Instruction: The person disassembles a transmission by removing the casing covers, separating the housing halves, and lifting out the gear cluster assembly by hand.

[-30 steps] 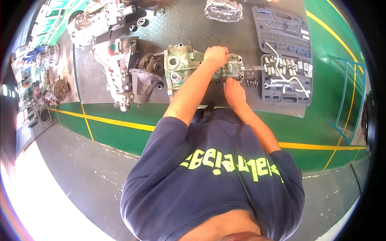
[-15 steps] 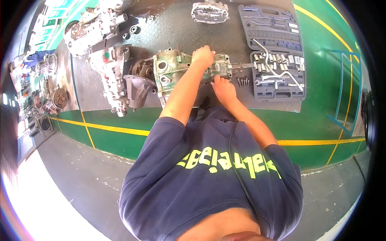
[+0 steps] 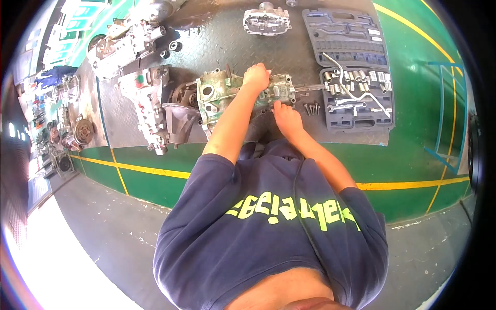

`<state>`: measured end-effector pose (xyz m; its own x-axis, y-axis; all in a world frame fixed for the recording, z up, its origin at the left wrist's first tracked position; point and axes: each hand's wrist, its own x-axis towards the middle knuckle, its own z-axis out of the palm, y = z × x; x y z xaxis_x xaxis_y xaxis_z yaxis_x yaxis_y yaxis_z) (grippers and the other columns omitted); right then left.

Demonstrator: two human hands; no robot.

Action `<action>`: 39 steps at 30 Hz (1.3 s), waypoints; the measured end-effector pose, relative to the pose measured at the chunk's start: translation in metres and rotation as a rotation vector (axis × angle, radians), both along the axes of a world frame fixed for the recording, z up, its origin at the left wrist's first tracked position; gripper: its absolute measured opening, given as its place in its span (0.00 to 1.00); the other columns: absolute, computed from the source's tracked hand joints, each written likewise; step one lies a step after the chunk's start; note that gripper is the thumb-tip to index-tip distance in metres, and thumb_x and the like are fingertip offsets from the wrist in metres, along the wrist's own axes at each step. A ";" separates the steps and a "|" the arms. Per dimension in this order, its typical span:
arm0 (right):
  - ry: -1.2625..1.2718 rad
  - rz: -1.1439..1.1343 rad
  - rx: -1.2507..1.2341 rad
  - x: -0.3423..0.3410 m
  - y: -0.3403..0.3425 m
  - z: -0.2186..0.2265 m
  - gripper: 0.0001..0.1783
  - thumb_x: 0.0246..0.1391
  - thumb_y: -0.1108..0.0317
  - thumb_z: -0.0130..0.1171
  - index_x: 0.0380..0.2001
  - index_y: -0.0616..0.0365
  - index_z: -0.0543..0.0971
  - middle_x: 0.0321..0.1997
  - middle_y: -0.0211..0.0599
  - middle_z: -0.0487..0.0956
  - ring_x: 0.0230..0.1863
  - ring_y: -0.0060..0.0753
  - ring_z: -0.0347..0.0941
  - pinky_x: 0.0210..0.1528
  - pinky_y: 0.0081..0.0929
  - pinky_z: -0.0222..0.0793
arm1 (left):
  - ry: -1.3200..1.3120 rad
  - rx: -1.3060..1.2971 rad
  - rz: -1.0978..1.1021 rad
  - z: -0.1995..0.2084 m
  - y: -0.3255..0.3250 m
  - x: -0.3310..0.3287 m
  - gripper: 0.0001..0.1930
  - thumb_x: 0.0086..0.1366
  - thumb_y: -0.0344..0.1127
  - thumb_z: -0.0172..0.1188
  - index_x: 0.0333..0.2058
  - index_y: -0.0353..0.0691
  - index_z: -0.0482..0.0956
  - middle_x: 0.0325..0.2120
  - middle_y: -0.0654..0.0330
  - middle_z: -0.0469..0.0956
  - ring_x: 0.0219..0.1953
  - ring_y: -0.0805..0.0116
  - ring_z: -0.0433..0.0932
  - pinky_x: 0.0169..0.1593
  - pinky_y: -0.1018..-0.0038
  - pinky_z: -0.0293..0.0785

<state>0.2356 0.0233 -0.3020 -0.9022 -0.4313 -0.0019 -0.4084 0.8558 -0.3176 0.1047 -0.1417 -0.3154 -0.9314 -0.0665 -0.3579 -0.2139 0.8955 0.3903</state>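
Note:
A worn metal gearbox (image 3: 221, 94) with greenish stains lies lengthwise on the bench in front of me. My left hand (image 3: 257, 77) reaches across it and is closed at its far upper side; whatever the fingers grip is hidden. At the near edge, toward the right end, my right hand (image 3: 288, 118) has its fingers curled together against the casing, and I cannot make out what is in them. Metal shafts (image 3: 309, 89) stick out of the gearbox's right end. Beside my right hand lie several bolts (image 3: 312, 109).
An opened socket set case (image 3: 356, 123) with sockets and wrenches stands on the right. More gearbox casings (image 3: 144, 106) sit on the left, next to a bell-shaped housing (image 3: 181, 120). Another casing (image 3: 266, 21) lies at the back of the dark bench (image 3: 217, 46).
The view has shifted slightly, so the bench and its parts appear a little lower. Both hands keep nearly the same places on the gearbox.

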 end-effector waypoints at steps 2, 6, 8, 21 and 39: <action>0.062 0.037 0.012 -0.001 0.001 -0.005 0.06 0.56 0.67 0.56 0.33 0.53 0.70 0.28 0.36 0.76 0.31 0.36 0.80 0.30 0.33 0.81 | 0.088 -0.001 0.017 -0.003 -0.005 0.000 0.15 0.68 0.45 0.60 0.45 0.43 0.84 0.40 0.49 0.85 0.47 0.48 0.83 0.53 0.56 0.77; 0.166 0.076 -0.089 0.000 0.005 -0.004 0.06 0.57 0.66 0.56 0.33 0.52 0.70 0.28 0.35 0.77 0.31 0.35 0.80 0.30 0.32 0.81 | -0.068 0.180 -0.154 0.015 -0.003 -0.003 0.14 0.68 0.46 0.60 0.43 0.45 0.84 0.41 0.50 0.85 0.49 0.48 0.82 0.55 0.56 0.76; 0.183 0.066 -0.105 0.001 0.004 -0.002 0.06 0.56 0.66 0.56 0.33 0.52 0.70 0.27 0.33 0.77 0.30 0.35 0.80 0.29 0.32 0.81 | -0.154 0.183 -0.183 0.019 -0.002 -0.003 0.14 0.68 0.47 0.60 0.43 0.46 0.84 0.42 0.50 0.85 0.49 0.49 0.82 0.55 0.57 0.76; 0.133 0.097 -0.104 -0.005 0.007 0.007 0.06 0.54 0.70 0.57 0.33 0.53 0.70 0.30 0.34 0.75 0.34 0.33 0.79 0.30 0.29 0.80 | -0.097 0.085 -0.182 0.015 0.002 -0.003 0.15 0.67 0.49 0.61 0.42 0.47 0.87 0.40 0.53 0.86 0.49 0.50 0.82 0.55 0.53 0.74; -0.418 -0.750 -0.542 0.049 0.172 -0.091 0.13 0.51 0.72 0.63 0.42 0.60 0.83 0.40 0.42 0.84 0.36 0.38 0.82 0.45 0.34 0.77 | -0.202 0.217 -0.089 0.007 0.001 -0.010 0.17 0.60 0.45 0.65 0.42 0.39 0.84 0.36 0.54 0.86 0.41 0.57 0.85 0.49 0.64 0.79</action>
<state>0.2847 0.1955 -0.3927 -0.9123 0.2097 -0.3516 0.4077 0.5442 -0.7332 0.0943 -0.1408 -0.3086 -0.8384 0.1101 -0.5338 -0.2317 0.8145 0.5319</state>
